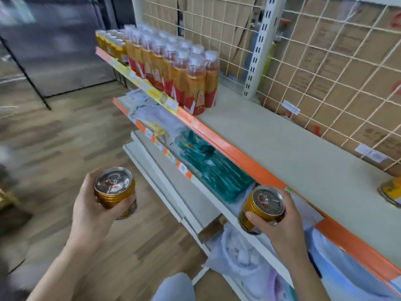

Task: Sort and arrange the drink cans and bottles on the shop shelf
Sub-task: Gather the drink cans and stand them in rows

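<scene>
Head | left hand (91, 213) grips gold can (114, 190) | right hand (280, 227) grips second can (262, 206)

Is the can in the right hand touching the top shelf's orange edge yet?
Apart. The head view shows the can gripped in the right hand, below and in front of the orange edge, not resting on it.

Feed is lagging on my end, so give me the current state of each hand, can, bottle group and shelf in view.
Left hand: gripping a gold can, upright, sealed.
Right hand: gripping a second gold can, tilted, sealed, below the shelf edge.
Bottles: standing in rows, capped.
Far cans: standing behind the bottles.
Top shelf: mostly bare.
Can at right edge: lying on its side on the shelf.
</scene>
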